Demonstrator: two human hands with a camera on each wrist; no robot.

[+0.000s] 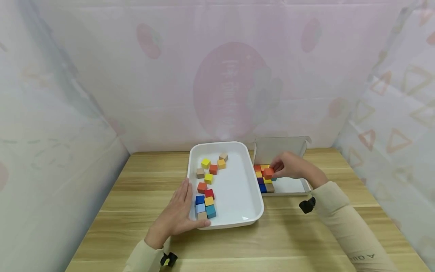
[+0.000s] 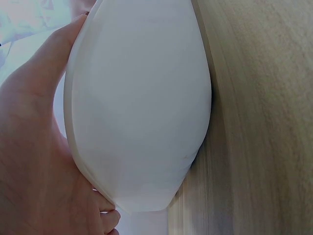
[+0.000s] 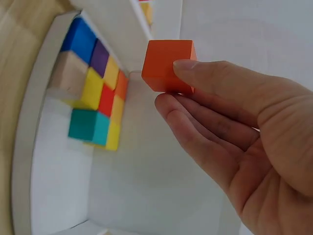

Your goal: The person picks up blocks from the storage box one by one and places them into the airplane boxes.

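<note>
1. The right hand (image 1: 289, 166) is pinching an orange cube (image 1: 268, 173) between thumb and fingertips; in the right wrist view the thumb is pressing on one face of the cube while the fingers (image 3: 205, 117) are curling under it.
2. The cube is hovering over the left part of the box (image 1: 292, 187), above the cubes packed there, and is hiding some of them in the head view.
3. The cube has no long axis; in the right wrist view it is sitting slightly tilted, one flat face turned toward the camera.
4. The box is standing near the far right edge of the counter (image 1: 289, 234), its lid (image 1: 276, 148) raised at the back; the right hand is covering part of its floor.
5. The packed cubes are lining the box's left wall in rows; a teal cube (image 3: 88, 126) is sticking out beside them.
6. The left hand (image 1: 176, 215) is lying open against the tray (image 1: 238, 223) at its near left corner, fingers straight along the left wall and thumb along the near rim.
7. In the left wrist view the tray's wall is filling most of the frame, so its contents are hidden there.
8. Loose cubes are lying in the tray's left half; a few at the near end are bunched so tightly that their edges are hard to separate.
9. Both sleeves are cut off by the bottom edge of the head view.
</note>
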